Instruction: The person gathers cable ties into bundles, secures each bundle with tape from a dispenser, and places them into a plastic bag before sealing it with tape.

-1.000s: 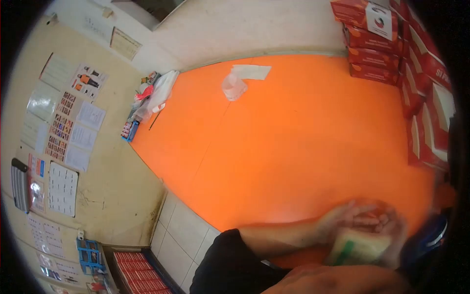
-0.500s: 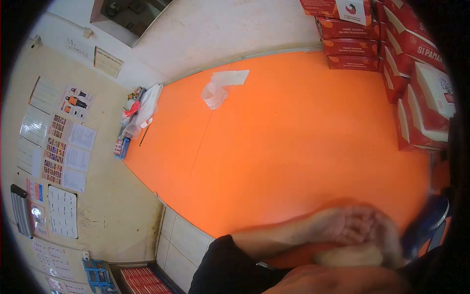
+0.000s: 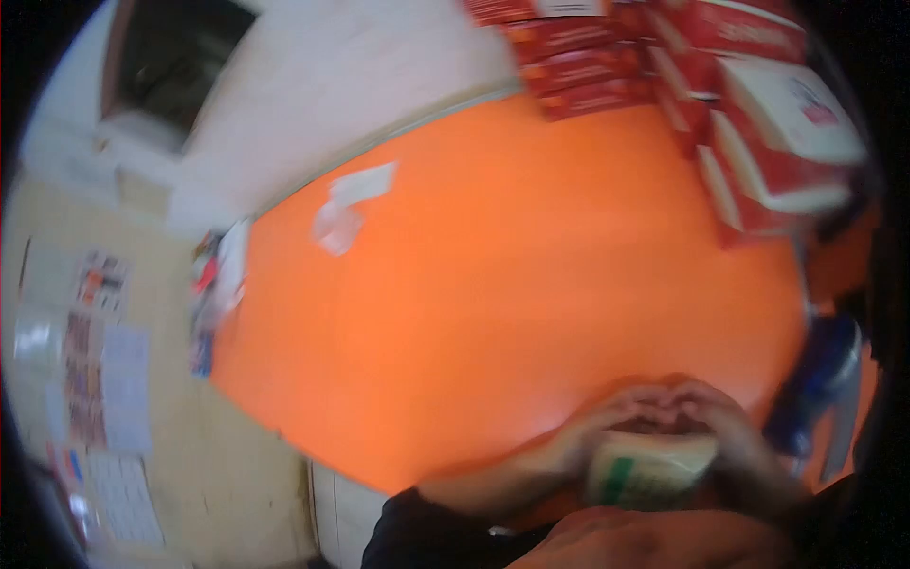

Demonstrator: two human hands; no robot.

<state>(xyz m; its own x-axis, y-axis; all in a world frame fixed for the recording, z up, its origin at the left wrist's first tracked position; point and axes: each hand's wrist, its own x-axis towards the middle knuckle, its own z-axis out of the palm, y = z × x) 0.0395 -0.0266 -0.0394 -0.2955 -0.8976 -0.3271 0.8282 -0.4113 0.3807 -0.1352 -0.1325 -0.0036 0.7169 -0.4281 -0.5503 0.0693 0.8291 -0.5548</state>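
Low in the head view, a pale packet (image 3: 654, 469) with green print sits between my two hands, close to my body. My left hand (image 3: 611, 412) curves round its far left side. Round the far right side, my right hand (image 3: 722, 417) is curled too. The fingertips of both hands meet beyond the packet, above the orange tabletop (image 3: 493, 284). Motion blur hides the lettering and exactly how the fingers press on it.
Stacked red-and-white boxes (image 3: 588, 57) stand at the back right. A dark blue object (image 3: 815, 379) is at the right edge. A curled paper strip (image 3: 365, 185) lies toward the back, and plastic bags (image 3: 232, 266) sit along the left wall.
My hands have drawn together round the packet, and its green print now faces me. The whole view has shifted, with boxes and paper strip appearing farther left.
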